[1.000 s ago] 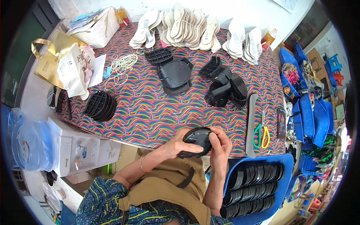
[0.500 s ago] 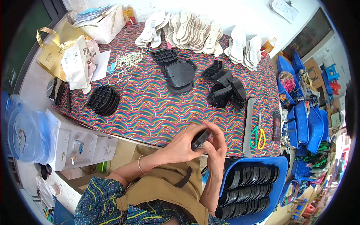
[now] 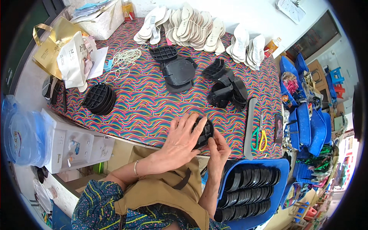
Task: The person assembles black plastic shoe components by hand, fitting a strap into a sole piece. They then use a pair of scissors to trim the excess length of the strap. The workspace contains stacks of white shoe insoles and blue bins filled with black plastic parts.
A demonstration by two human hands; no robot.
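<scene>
Above the table's near edge I have a black shoe heel (image 3: 204,132), its ribbed, hollow side facing up. My left hand (image 3: 181,135) lies over its left side, fingers stretched across the top, the thumb hidden. My right hand (image 3: 219,147) pinches its lower right edge between thumb and fingers. Left of my hands a short stack of black heels (image 3: 99,100) rests on the patterned cloth (image 3: 142,115). Further off are a second pile of black heels (image 3: 179,73) and a looser jumble of black heels (image 3: 230,90).
A blue crate (image 3: 284,184) at the right holds rows of black heels. Near it lie a grey strip (image 3: 250,128), scissors (image 3: 262,134) and a phone (image 3: 278,128). Pale insoles (image 3: 188,28) line the back, with tangled cord (image 3: 124,63) and bags (image 3: 73,57) at the left.
The heel has turned from edge-on to ribbed side up and moved slightly forward. My left fingers have spread over it. The whole view has shifted a little.
</scene>
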